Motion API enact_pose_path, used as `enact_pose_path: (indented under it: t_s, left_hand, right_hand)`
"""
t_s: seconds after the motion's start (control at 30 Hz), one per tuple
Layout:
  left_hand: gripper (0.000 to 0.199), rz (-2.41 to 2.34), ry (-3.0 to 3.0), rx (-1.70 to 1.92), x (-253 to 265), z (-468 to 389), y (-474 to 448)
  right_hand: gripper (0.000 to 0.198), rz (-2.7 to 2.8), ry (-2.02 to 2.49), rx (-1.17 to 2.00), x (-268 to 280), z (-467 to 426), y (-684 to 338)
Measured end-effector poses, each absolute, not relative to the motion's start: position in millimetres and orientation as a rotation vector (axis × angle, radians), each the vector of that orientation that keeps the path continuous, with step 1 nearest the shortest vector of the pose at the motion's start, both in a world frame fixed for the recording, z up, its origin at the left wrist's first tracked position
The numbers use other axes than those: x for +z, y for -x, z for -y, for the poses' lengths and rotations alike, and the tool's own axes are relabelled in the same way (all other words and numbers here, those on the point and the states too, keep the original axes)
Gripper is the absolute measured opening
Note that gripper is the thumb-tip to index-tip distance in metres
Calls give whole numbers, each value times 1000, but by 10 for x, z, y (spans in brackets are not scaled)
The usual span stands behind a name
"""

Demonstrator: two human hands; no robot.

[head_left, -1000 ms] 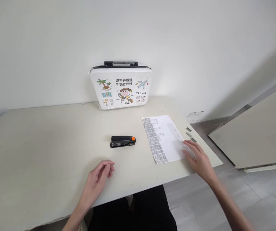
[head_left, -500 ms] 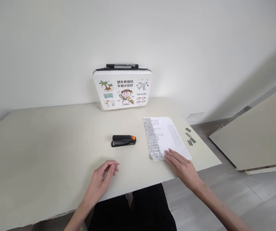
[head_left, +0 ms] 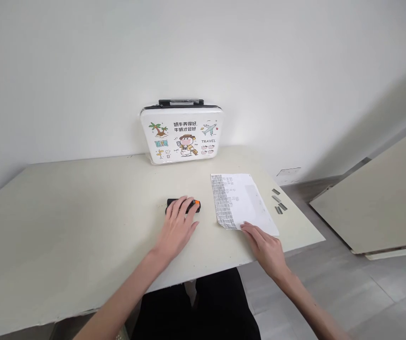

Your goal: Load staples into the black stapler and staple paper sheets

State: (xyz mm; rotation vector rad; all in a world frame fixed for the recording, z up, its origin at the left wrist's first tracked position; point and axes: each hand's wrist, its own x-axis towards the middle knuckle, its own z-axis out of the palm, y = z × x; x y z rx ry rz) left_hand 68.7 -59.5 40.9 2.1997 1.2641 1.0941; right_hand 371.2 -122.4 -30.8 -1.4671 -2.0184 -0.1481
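Note:
My left hand (head_left: 177, 229) lies over a black stapler (head_left: 169, 202) with an orange button, at the middle of the table. Its fingers are spread across the stapler's top, and the thumb is apart from it, on the near side. At the near edge of a white printed paper (head_left: 240, 203), my right hand (head_left: 266, 248) pinches the border; its thumb is hidden. The paper has a dense dark printed strip down its left side, and its near edge is slightly raised. Whether it is one sheet or more I cannot tell.
Several small metallic staple strips (head_left: 279, 203) lie to the right of the paper, near the table's right edge. A white cartoon-printed case (head_left: 181, 137) with a black handle leans against the wall at the back. Pale panels (head_left: 373, 198) stand beyond the table on the right.
My left hand has moved forward and right from the bare table onto the stapler, its fingers spreading. My right hand has closed on the paper's near edge, which has lifted slightly.

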Motion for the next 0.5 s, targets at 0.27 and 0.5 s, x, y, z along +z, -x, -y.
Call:
enact_pose_path:
  t_s: [0.27,0.5]
  left_hand:
    - [26,-1516,-2984,363,219,-383,-119]
    - [36,-1832,-2887,220,347,-840,1240]
  right_hand:
    - [21,2013,1401,-197,-298,1222,-3682]
    - [20,1988,1395,-138,-303,1209,-3667]
